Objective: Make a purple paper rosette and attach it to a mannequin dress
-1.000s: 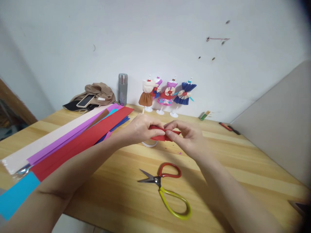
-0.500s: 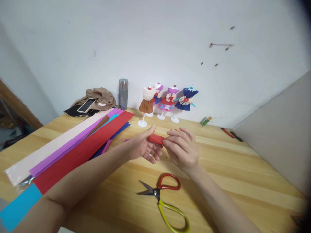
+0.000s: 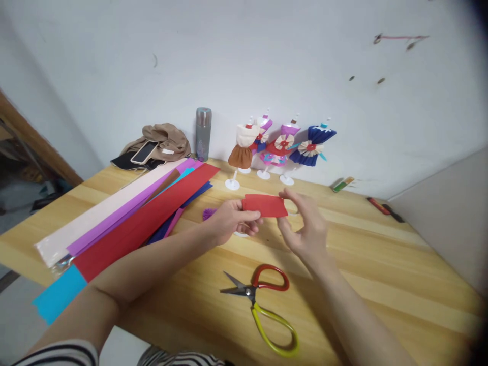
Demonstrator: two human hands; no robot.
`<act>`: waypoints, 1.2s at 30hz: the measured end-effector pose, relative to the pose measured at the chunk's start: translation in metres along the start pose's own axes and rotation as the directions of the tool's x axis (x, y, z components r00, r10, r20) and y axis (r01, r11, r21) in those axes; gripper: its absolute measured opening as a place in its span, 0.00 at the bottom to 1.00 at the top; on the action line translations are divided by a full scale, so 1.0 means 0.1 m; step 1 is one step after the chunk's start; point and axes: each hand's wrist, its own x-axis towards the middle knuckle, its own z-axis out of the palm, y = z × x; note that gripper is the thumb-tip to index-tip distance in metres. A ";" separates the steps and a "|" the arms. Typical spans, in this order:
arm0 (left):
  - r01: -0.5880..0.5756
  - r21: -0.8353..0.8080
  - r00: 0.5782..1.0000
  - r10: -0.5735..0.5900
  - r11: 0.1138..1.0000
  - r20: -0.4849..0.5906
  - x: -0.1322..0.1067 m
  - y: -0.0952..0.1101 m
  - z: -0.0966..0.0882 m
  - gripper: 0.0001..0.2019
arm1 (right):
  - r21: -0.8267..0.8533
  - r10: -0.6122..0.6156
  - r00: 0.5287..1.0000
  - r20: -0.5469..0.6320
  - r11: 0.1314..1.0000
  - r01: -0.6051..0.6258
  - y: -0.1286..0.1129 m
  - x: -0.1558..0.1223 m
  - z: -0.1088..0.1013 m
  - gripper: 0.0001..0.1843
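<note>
A small rectangle of red crepe paper [image 3: 265,205] is held up flat above the table. My left hand [image 3: 233,222] pinches its left end, thumb on top and fingers underneath. At the other end, the thumb and forefinger of my right hand [image 3: 307,226] bracket the paper's right edge, one at the lower corner and one at the upper. Below the hands lie scissors [image 3: 248,292] with spread blades, one red handle and one yellow-green handle. A purple fringed piece [image 3: 209,214] rests beside my left wrist. A pale ring-like object [image 3: 293,207] is partly hidden behind my right hand.
Long folded paper strips, red [image 3: 152,218] among them, cover the table's left side. Several miniature dress stands [image 3: 232,184] line the wall near a grey thermos [image 3: 203,134]. A phone [image 3: 145,152] lies by brown cloth [image 3: 171,137]. A green tube [image 3: 343,184] sits back right.
The red paper has turned from a narrow, tilted view to a flat, broad face. My right hand has shifted to its right edge, fingers wider apart. The camera view has shifted too.
</note>
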 end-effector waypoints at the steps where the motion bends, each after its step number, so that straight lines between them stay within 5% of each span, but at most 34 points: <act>1: -0.036 -0.028 0.999 0.035 0.999 -0.020 0.01 -0.05 0.01 0.17 | 0.127 0.162 0.987 0.012 0.979 -0.162 0.03 -0.01 0.01 0.25; 4: -0.102 -0.061 0.991 0.096 0.993 -0.092 0.05 -0.18 0.05 0.16 | 0.500 0.508 0.806 0.305 0.635 -0.589 0.09 -0.04 0.05 0.23; 6: -0.106 -0.023 0.988 0.103 0.994 -0.114 0.07 -0.22 0.05 0.13 | 0.565 0.539 0.681 0.496 0.395 -0.725 0.08 -0.05 0.06 0.25; 8: -0.085 0.042 0.990 0.089 0.995 -0.112 0.08 -0.24 0.05 0.09 | 0.567 0.546 0.631 0.551 0.310 -0.763 0.04 -0.04 0.06 0.28; 13: -0.030 0.226 0.989 0.061 0.974 -0.131 0.12 -0.33 0.01 0.05 | 0.555 0.545 0.626 0.558 0.316 -0.770 -0.03 0.00 0.01 0.34; 18: -0.044 0.527 0.995 0.084 0.849 -0.051 0.16 -0.37 -0.07 0.05 | 0.288 0.621 0.599 0.505 0.533 -0.796 0.00 0.02 0.02 0.27; 21: -0.027 0.708 0.993 -0.060 0.706 0.099 0.14 -0.15 -0.18 0.10 | 0.205 0.670 0.566 0.481 0.542 -0.815 0.03 0.01 0.04 0.22; 23: -0.024 0.789 0.995 -0.062 0.614 0.079 0.12 0.08 -0.29 0.16 | 0.196 0.683 0.554 0.475 0.532 -0.824 0.06 0.01 0.04 0.22; 27: -0.012 0.962 0.972 0.230 0.272 -0.053 0.10 0.48 -0.53 0.08 | 0.204 0.689 0.571 0.447 0.542 -0.815 0.09 0.00 0.06 0.21; 32: -0.056 0.931 0.993 0.114 0.361 0.016 0.09 0.62 -0.69 0.11 | 0.273 0.642 0.616 0.456 0.558 -0.784 0.09 0.00 0.07 0.18; 36: -0.030 0.988 0.990 0.139 0.151 0.008 0.10 0.66 -0.82 0.03 | 0.282 0.520 0.628 0.579 0.595 -0.753 0.04 -0.05 0.11 0.13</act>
